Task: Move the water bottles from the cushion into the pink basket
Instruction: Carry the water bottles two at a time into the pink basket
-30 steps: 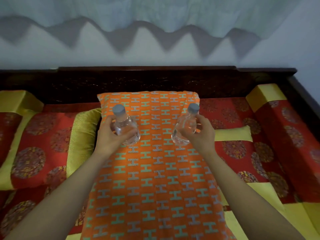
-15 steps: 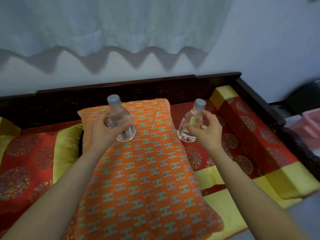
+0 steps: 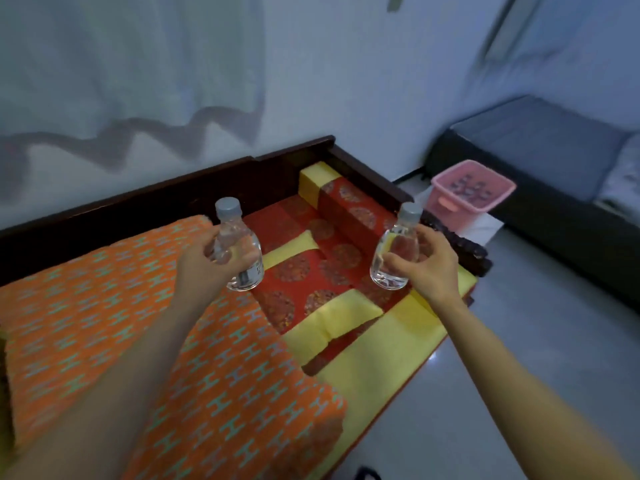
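Note:
My left hand [image 3: 204,268] grips a small clear water bottle [image 3: 239,247] with a grey cap, held upright in the air past the right edge of the orange patterned cushion [image 3: 104,306]. In my right hand [image 3: 429,268] is a second clear bottle [image 3: 394,251] with a grey cap, also upright, above the red and yellow sofa seat. The pink basket [image 3: 472,188] stands on the floor beyond the sofa's right arm, to the upper right of both bottles. Dark shapes show inside the basket, too blurred to name.
A dark wooden sofa frame [image 3: 367,171] with a red and yellow armrest bolster [image 3: 349,206] lies between my hands and the basket. A dark grey couch [image 3: 540,150] stands behind the basket. Pale tiled floor [image 3: 519,341] spreads to the right.
The view has swung to the right, bringing the pink basket fully into sight. Both hands have carried their bottles rightward off the orange cushion, over the red seat.

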`<state>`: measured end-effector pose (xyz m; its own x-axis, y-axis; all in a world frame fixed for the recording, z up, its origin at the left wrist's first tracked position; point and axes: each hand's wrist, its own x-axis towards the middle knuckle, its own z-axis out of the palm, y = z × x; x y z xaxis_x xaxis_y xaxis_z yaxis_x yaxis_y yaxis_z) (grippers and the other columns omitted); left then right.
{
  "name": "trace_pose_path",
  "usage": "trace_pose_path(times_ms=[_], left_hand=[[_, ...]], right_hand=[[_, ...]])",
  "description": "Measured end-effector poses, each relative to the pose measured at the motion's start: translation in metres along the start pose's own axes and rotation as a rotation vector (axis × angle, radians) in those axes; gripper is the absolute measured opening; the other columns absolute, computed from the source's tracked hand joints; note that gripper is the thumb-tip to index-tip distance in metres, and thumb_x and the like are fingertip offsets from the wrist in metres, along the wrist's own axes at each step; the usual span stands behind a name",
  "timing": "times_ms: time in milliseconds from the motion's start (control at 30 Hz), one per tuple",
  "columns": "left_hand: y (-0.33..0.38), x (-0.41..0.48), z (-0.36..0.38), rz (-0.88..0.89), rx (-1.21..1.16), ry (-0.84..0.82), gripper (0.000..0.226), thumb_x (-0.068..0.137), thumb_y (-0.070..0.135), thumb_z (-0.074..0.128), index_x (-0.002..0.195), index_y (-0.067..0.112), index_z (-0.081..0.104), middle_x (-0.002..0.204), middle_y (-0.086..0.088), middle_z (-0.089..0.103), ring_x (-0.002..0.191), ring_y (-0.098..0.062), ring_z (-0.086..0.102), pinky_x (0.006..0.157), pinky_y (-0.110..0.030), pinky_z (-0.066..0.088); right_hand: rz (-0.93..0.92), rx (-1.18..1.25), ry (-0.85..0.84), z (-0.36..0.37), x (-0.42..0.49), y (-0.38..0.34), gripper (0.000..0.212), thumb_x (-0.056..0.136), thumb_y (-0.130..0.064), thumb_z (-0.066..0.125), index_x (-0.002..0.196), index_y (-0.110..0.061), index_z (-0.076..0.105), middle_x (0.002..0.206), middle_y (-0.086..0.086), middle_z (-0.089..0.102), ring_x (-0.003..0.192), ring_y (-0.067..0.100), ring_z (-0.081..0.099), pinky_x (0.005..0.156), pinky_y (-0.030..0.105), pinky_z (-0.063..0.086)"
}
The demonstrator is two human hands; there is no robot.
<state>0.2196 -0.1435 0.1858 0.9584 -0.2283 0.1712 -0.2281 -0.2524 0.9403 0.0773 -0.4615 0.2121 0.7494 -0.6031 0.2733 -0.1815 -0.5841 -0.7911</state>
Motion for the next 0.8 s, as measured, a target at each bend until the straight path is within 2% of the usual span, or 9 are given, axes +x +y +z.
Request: trace_pose_path(times_ms=[100,167,233,400,533,633,800], left_hand=[[0.033,0.005,0.06,0.034,-0.014,-0.097,0.055,0.063,0.037,0.085,0.112,0.024,0.065,0.102,0.008,0.071,0.088,0.002,0.066,0.072,-0.016,0.05],[0.059,0.008,0.105,0.046,-0.022,-0.143,0.053,0.061,0.039,0.086,0.109,0.03,0.064,0.099,0.016,0.069,0.087,0.008,0.064,0.074,-0.02,0.049],[0.081,0.007,0.151,0.063,-0.025,-0.178,0.052,0.059,0.039,0.087,0.105,0.035,0.063,0.094,0.022,0.068,0.082,0.014,0.062,0.071,-0.017,0.047],[0.119,-0.01,0.273,0.081,-0.06,-0.241,0.057,0.056,0.038,0.089,0.107,0.031,0.064,0.095,0.017,0.071,0.084,0.006,0.066,0.069,-0.013,0.049],[0.147,-0.027,0.377,0.096,-0.049,-0.32,0.058,0.057,0.04,0.089,0.107,0.03,0.063,0.099,0.011,0.071,0.091,-0.006,0.067,0.076,-0.027,0.053],[0.163,-0.032,0.439,0.085,-0.033,-0.357,0.056,0.056,0.04,0.089,0.104,0.034,0.062,0.096,0.017,0.068,0.088,0.0,0.064,0.07,-0.02,0.049],[0.184,-0.026,0.519,0.082,0.003,-0.42,0.052,0.056,0.036,0.089,0.1,0.035,0.062,0.09,0.019,0.067,0.079,0.009,0.062,0.065,-0.014,0.045]], right_hand=[[0.049,-0.031,0.079,-0.061,0.0,0.028,0.062,0.063,-0.028,0.087,0.119,-0.019,0.062,0.11,0.005,0.062,0.096,0.021,0.062,0.086,0.046,0.053],[0.094,-0.034,0.143,-0.108,0.0,0.051,0.059,0.063,-0.027,0.087,0.116,-0.021,0.062,0.11,0.002,0.062,0.096,0.02,0.062,0.085,0.045,0.055],[0.132,-0.033,0.211,-0.153,0.0,0.079,0.059,0.062,-0.027,0.087,0.116,-0.024,0.062,0.109,0.001,0.061,0.096,0.02,0.061,0.084,0.043,0.055],[0.139,-0.049,0.245,-0.254,0.0,0.159,0.061,0.059,-0.021,0.089,0.112,-0.028,0.058,0.109,-0.002,0.057,0.095,0.018,0.059,0.076,0.032,0.053],[0.204,-0.097,0.272,-0.333,0.0,0.224,0.064,0.061,-0.026,0.088,0.117,-0.022,0.058,0.109,-0.002,0.057,0.096,0.019,0.058,0.078,0.034,0.054],[0.245,-0.104,0.315,-0.376,0.011,0.258,0.064,0.062,-0.026,0.088,0.119,-0.02,0.059,0.108,-0.001,0.057,0.096,0.021,0.059,0.08,0.04,0.055],[0.305,-0.089,0.374,-0.415,0.027,0.307,0.066,0.061,-0.027,0.089,0.12,-0.021,0.06,0.106,-0.005,0.056,0.094,0.018,0.059,0.079,0.035,0.054]])
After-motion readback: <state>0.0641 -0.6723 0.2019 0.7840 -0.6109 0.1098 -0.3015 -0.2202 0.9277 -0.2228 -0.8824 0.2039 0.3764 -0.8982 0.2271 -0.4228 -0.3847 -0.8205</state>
